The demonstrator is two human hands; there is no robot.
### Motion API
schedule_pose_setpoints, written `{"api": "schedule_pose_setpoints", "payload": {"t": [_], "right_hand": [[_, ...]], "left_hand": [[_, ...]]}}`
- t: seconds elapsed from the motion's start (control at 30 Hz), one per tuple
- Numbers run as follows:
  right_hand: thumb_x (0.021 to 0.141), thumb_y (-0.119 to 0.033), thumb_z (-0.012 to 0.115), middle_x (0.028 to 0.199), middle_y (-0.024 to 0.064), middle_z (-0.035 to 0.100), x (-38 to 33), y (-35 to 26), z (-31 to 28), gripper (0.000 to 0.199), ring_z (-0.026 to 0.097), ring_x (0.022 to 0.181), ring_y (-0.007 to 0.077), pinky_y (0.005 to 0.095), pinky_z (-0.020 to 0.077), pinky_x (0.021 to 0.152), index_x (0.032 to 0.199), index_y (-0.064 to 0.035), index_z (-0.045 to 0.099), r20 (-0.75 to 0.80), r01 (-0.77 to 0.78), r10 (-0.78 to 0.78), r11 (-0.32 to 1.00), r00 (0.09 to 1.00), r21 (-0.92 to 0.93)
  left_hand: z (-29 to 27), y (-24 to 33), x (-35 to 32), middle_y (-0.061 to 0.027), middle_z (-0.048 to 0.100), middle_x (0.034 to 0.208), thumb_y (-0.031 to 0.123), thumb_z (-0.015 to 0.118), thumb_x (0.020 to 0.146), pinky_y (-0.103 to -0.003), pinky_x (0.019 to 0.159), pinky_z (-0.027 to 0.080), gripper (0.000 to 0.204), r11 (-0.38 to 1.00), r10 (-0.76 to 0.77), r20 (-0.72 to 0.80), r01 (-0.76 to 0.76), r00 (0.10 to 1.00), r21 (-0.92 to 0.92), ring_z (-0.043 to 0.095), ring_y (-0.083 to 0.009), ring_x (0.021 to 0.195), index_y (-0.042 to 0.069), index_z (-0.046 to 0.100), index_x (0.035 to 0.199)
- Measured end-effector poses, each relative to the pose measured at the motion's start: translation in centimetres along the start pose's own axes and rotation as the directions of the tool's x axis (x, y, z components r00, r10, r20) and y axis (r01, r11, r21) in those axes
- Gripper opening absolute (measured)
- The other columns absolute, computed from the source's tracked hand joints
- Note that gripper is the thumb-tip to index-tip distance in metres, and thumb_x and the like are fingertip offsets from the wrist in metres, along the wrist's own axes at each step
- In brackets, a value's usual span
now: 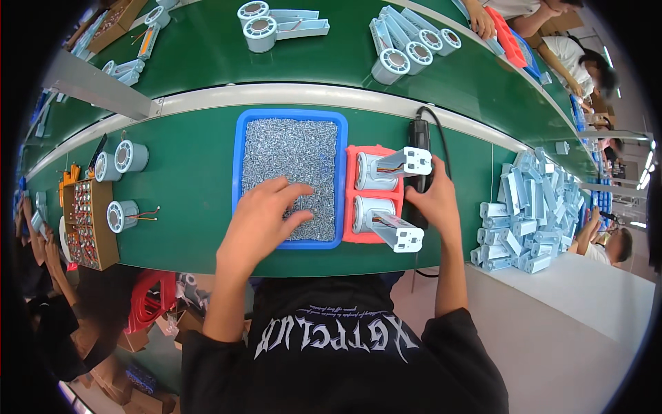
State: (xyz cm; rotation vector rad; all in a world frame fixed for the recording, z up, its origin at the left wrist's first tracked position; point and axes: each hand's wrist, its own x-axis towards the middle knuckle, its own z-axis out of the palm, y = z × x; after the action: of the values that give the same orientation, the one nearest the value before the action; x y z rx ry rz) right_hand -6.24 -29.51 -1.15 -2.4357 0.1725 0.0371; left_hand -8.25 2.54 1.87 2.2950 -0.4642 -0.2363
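My left hand (261, 219) is over a blue tray (238, 159) filled with small silver screws (293, 148). Its thumb and index finger are spread apart, with nothing visible between them. My right hand (438, 200) is closed around a black corded electric screwdriver (418, 138), thumb across its body. Between the tray and the screwdriver sits a red foam holder (352, 236). Two light-blue motor housings lie in it, an upper one (376, 172) and a lower one (365, 210), each with a bracket arm and wires pointing right.
A large pile of light-blue plastic housings (524, 207) lies at the right. Leftward are several round motor units (123, 216) and a compartment box (93, 224) of small parts. Beyond a metal rail (207, 96), more assemblies (393, 62) rest on a green surface. Other people work nearby.
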Motion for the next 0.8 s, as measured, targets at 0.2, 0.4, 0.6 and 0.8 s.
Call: {"api": "schedule_pose_setpoints", "payload": {"t": [0.2,0.4,0.6,0.8], "right_hand": [[0.073,-0.021,0.072,0.084,0.0119,0.053,-1.7,-2.4,-6.0,0.076,0.058,0.069,0.0194,0.0315,0.0508,0.057,0.136,-0.0024,0.036,-0.261,0.317,-0.180,0.573,0.948,0.756],[0.080,-0.030,0.069,0.072,0.0084,0.048,-4.2,-3.0,-7.5,0.071,0.048,0.049,0.0154,0.0302,0.0440,0.046,0.139,-0.0106,0.035,-0.437,0.528,-0.416,0.130,0.797,0.840],[0.080,-0.041,0.070,0.067,0.0030,0.053,-4.4,-5.2,-14.7,0.069,0.052,0.044,0.0119,0.0255,0.0488,0.040,0.131,-0.0044,0.041,-0.576,0.624,-0.517,-0.099,0.633,0.775],[0.073,-0.016,0.078,0.063,0.0018,0.056,-4.4,-9.8,-18.3,0.047,0.054,0.040,0.0112,0.0211,0.0538,0.039,0.107,0.0005,0.051,-0.772,0.579,-0.369,-0.512,0.518,0.634]], "left_hand": [[1.1,0.0,-0.1,-0.0073,0.058,0.084,0.013,0.070,0.077,-0.039,0.066,0.048,0.019,0.992,-0.031,0.170,0.010,0.985,0.126,0.061,-0.0277,0.076,0.010,0.068,0.095],[1.9,-0.3,0.5,-0.0048,0.059,0.084,0.011,0.068,0.077,-0.039,0.066,0.049,0.005,0.997,0.038,0.051,-0.041,0.998,0.060,0.062,-0.0270,0.077,0.009,0.069,0.082],[1.5,-1.2,0.7,-0.0032,0.063,0.085,0.009,0.067,0.077,-0.037,0.066,0.050,0.002,0.961,0.261,-0.091,-0.250,0.961,0.120,0.062,-0.0261,0.078,0.008,0.069,0.078],[3.0,-0.2,0.7,-0.0032,0.064,0.086,0.008,0.068,0.075,-0.036,0.073,0.050,0.007,0.983,0.178,-0.100,-0.181,0.979,-0.028,0.061,-0.0229,0.082,0.007,0.069,0.082]]}}
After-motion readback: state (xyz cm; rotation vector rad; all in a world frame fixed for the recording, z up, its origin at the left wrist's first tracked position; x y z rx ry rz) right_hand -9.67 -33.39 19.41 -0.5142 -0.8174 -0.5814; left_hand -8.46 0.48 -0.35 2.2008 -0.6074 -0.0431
